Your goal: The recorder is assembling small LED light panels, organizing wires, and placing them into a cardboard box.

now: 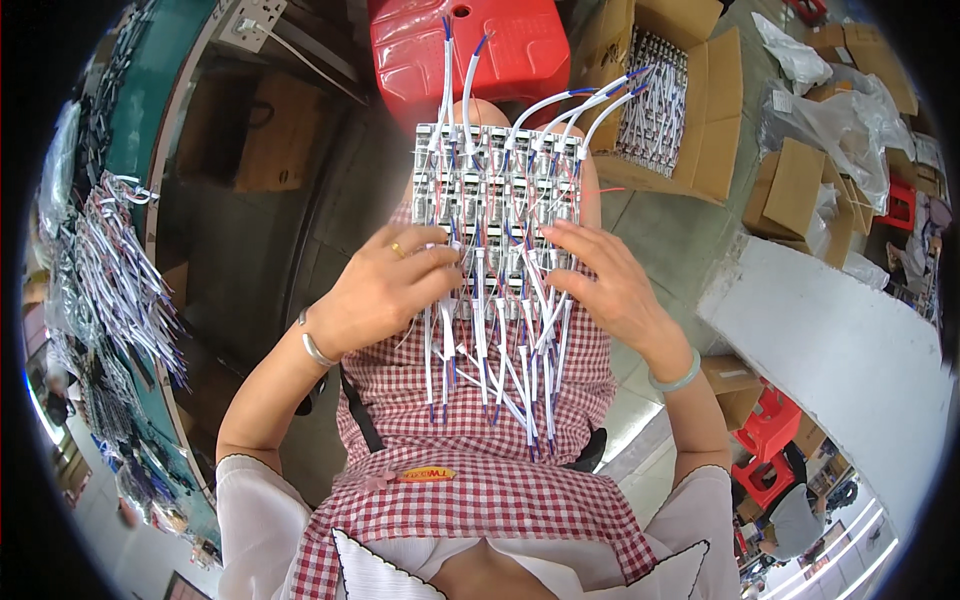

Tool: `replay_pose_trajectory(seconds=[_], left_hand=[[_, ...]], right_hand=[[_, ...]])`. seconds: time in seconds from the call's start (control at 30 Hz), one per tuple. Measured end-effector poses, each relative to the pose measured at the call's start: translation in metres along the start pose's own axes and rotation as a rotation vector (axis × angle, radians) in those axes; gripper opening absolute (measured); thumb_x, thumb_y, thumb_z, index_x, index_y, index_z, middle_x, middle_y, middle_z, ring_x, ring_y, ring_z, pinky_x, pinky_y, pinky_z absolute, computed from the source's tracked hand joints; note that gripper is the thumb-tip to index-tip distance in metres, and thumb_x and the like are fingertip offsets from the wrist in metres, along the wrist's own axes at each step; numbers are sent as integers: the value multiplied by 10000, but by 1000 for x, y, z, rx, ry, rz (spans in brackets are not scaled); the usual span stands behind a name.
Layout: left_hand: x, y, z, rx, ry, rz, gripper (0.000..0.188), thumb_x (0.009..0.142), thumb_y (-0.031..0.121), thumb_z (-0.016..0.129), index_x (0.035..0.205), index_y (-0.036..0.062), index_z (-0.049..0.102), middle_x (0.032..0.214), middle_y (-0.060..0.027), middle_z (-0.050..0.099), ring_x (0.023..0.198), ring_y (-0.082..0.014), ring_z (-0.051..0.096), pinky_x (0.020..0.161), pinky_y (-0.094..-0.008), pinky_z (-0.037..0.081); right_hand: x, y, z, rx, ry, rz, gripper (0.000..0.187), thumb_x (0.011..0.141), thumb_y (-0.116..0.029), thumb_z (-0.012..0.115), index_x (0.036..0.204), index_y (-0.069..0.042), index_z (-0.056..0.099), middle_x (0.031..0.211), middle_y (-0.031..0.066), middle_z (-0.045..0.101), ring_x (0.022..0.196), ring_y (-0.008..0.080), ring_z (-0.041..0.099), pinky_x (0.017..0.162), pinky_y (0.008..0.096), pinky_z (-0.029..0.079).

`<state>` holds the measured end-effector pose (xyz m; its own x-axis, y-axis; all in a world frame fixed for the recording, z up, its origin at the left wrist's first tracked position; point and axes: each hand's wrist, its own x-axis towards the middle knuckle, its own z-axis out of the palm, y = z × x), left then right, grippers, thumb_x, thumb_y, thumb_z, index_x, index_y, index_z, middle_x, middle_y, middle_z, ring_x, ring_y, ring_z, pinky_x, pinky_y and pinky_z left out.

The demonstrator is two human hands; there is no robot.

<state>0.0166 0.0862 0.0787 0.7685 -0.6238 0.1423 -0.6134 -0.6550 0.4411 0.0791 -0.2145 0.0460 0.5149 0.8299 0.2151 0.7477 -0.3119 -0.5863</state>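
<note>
Our grip is loosely curled in both hands, the left hand [378, 295] coming in from one side and the right hand [612, 295] from the other, fingers bent; whether either pinches anything, we cannot tell. To our left runs a long green-topped worktop [140, 125], a tangled heap of white leads [128, 255] along its right edge. Our red-and-white checked cloth apron [585, 385] covers the lap. Off the lap's far right corner stands an open brown cardboard box [718, 110] of similar pieces, and past its far edge a red plastic stool [500, 60]. Toward that far edge lies a flat rectangular block of small silver-and-white modules [490, 205], with our hands at its left and right sides. White blue-tipped cables [482, 335] trail from it toward our waist, while others stick out beyond its far edge; one thin red wire [605, 189] pokes out on the right.

To work this well, we should steady both sides evenly so the rows stay level, press on modules rather than tug at cables, part crossed strands singly, and mind the fine wire, which looks easy to snag.
</note>
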Motion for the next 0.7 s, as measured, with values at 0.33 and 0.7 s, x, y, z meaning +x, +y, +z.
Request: replay_pose_trajectory(seconds=[0.33,0.7], left_hand=[[27,-35,17,-651,319,-632,89,962,-5,522,1038,3,569,845,-118,622,751,-177,620,731,-321,507],[41,-66,24,-782,297,-725,66,966,40,554,964,-12,595,771,-73,648,694,-131,629,664,-283,501]], right_hand=[[23,21,28,495,307,276,59,1003,-36,431,1055,-12,418,1331,218,568,1148,370,620,911,428,512],[49,31,22,444,249,559,199,1069,-179,343,1106,-3,427,1086,122,683,840,214,705,729,329,536]])
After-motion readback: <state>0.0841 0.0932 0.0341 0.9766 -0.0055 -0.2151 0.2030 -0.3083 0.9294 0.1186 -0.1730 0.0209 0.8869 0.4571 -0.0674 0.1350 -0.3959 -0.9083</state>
